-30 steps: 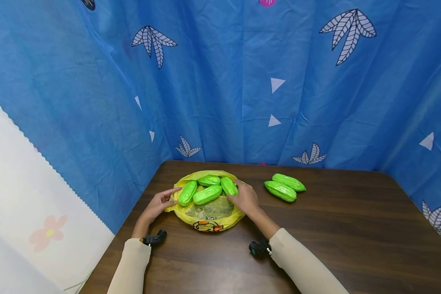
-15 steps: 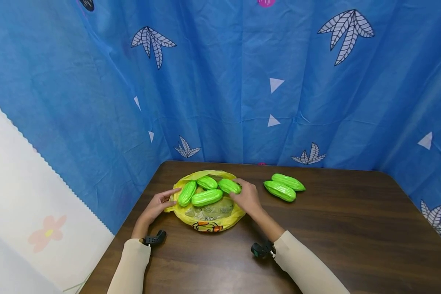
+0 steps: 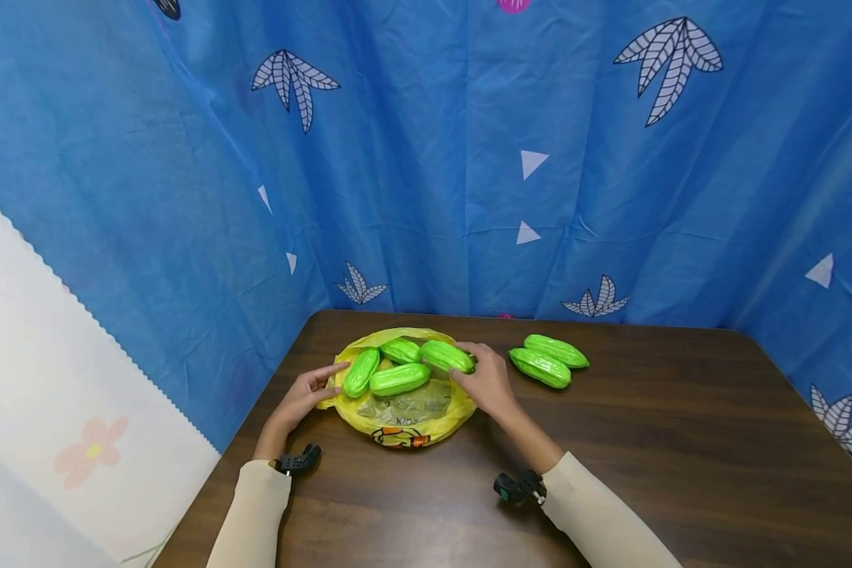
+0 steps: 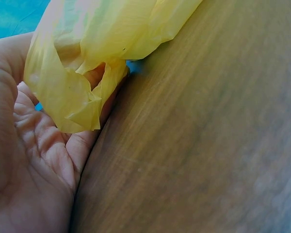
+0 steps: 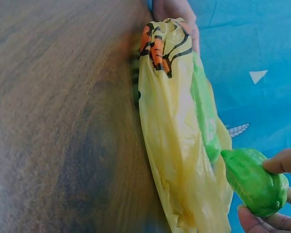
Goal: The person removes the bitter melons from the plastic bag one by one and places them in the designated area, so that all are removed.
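A yellow plastic bag [image 3: 436,430] lies on the table with its mouth spread wide. Three glossy green ridged toy gourds, one of them the nearer toy gourd [image 3: 400,379], lie in the bag's mouth. My right hand [image 3: 488,384] pinches another green toy gourd [image 3: 446,356] between thumb and fingers, at the bag's right rim; the right wrist view shows this held gourd [image 5: 254,182] beside the bag. At the bag's left rim, my left hand [image 3: 305,397] holds the edge; in the left wrist view the yellow bag [image 4: 72,92] bunches between thumb and fingers.
Two more green toy gourds, the front one [image 3: 541,368] and the back one [image 3: 557,351], lie side by side on the brown wooden table [image 3: 653,442], right of the bag. A blue patterned curtain [image 3: 426,158] hangs behind the table and along its sides.
My right hand has moved right and slightly up with the gourd, which has turned from steep to more level and come towards the bag's rim. The left hand stays in place.
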{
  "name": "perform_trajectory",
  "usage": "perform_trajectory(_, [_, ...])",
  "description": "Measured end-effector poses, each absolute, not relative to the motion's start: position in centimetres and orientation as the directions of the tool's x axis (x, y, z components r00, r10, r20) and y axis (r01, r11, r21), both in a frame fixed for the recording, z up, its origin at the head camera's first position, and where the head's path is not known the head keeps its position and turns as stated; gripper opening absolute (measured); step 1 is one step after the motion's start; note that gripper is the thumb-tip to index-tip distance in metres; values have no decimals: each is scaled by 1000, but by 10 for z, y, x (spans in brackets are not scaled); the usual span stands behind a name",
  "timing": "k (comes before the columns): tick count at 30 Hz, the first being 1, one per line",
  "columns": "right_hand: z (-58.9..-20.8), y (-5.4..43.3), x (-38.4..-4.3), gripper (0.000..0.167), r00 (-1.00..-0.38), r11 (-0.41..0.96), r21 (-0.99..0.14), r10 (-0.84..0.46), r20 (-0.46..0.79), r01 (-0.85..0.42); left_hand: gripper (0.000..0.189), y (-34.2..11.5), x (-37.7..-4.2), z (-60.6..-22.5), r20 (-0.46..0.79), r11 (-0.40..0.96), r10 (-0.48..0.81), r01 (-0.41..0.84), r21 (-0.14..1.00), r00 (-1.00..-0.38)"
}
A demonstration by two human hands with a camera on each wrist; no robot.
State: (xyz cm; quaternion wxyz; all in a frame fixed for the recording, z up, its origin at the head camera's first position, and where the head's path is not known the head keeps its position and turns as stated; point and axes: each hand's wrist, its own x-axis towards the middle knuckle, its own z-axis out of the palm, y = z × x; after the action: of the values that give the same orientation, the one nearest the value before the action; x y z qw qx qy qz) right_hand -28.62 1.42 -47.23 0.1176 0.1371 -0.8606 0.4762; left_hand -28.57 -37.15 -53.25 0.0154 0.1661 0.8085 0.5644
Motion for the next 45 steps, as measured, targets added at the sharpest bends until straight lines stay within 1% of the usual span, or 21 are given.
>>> perform_trajectory(19, [-453,21,-261,46,-913,429,-806,-194,359,-408,53,-372,-285,-533,166,286,302,255,924,-939])
perform_trajectory(25, [-446,29,-254,46,-916,401,-826,-227,330,-397,53,-373,-284,-534,159,286,301,249,925,-940])
perform_trajectory(31, [-440,41,-247,45,-923,376,-847,-232,306,-376,52,-373,-287,-534,167,285,298,255,924,-940])
perform_trajectory(38, [-437,57,-240,45,-936,391,-855,-230,267,-340,52,-374,-287,-534,176,287,305,267,920,-936])
perform_trajectory(45, [-435,75,-234,43,-929,395,-844,-231,291,-362,53,-374,-287,-535,183,303,310,280,911,-933])
